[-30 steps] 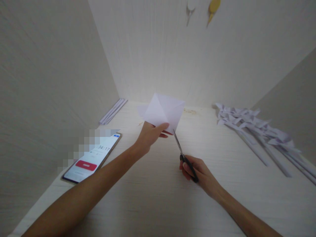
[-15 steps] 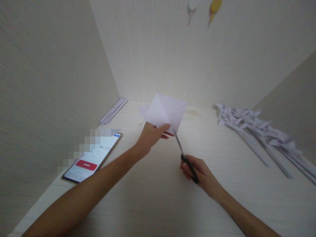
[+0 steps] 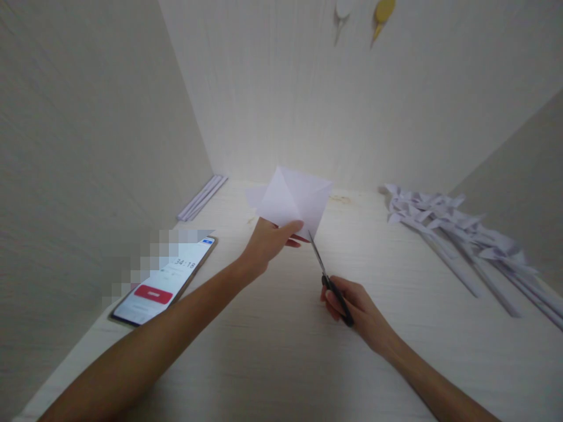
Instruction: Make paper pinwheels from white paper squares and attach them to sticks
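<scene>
Between the thumb and fingers of my left hand (image 3: 275,240) is a creased square sheet of white paper (image 3: 303,196), raised above the table. Diagonal fold lines run across it. My right hand (image 3: 349,302) is closed round the black handles of a pair of scissors (image 3: 317,255). The blade tips meet the paper's lower corner, just right of my left thumb. From this angle the blades look nearly together. Another piece of white paper (image 3: 254,196) shows behind the sheet's left side; whether it lies on the table is unclear.
A lit phone (image 3: 165,287) showing a timer lies at the left. Behind it are several rolled paper sticks (image 3: 202,198) by the wall. Several white paper pinwheels (image 3: 457,225) on sticks lie at the right. Two hooks (image 3: 384,13) hang on the back wall.
The hands, paper and scissors are almost where they were. The phone's timer has moved on by one second.
</scene>
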A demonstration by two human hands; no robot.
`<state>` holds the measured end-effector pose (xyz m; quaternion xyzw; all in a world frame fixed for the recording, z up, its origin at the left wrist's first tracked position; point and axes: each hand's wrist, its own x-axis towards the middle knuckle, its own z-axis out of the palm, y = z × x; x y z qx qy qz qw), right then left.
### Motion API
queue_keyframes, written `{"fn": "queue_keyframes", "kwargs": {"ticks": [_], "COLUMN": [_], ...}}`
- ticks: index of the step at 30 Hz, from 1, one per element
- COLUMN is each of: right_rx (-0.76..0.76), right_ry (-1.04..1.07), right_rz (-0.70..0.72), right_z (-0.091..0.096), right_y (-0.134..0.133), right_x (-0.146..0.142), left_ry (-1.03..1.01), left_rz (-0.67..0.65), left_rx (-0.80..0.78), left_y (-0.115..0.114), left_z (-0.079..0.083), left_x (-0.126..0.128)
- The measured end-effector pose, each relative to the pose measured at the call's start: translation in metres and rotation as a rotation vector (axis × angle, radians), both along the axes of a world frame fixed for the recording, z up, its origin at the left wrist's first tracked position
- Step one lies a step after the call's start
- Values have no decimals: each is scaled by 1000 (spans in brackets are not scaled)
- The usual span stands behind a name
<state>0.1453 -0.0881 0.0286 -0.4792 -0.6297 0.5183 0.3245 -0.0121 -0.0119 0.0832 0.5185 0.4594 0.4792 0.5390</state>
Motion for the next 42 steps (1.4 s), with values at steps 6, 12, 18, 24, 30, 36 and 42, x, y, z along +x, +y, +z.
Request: {"fn": "queue_keyframes", "kwargs": {"ticks": [6,12,18,24,30,36,42], "right_rx": [16,13,6,4,2,12,9], "right_ry": [-6,0,-2,11,-4,-17,-11], "right_rz": [1,-8,-9,-5,-3,-7,-2], "right_z": [2,2,1,4,4,4,3], "right_y": [0,0,0,0,0,0,-1], "right_x": [0,0,0,-1,-2,-1,-1], "left_ry": [-13,-11,-12,-6,-7,-8,-9], "left_rz": [-7,8,22,36,25,31,38], "left_rx": [-6,-15,-8,-11,-6,0,-11], "left_y": [0,0,0,-1,0,0,-1], "left_z": [-1,0,0,1,0,0,1], "left_x": [0,1,0,1,1,1,2]}}
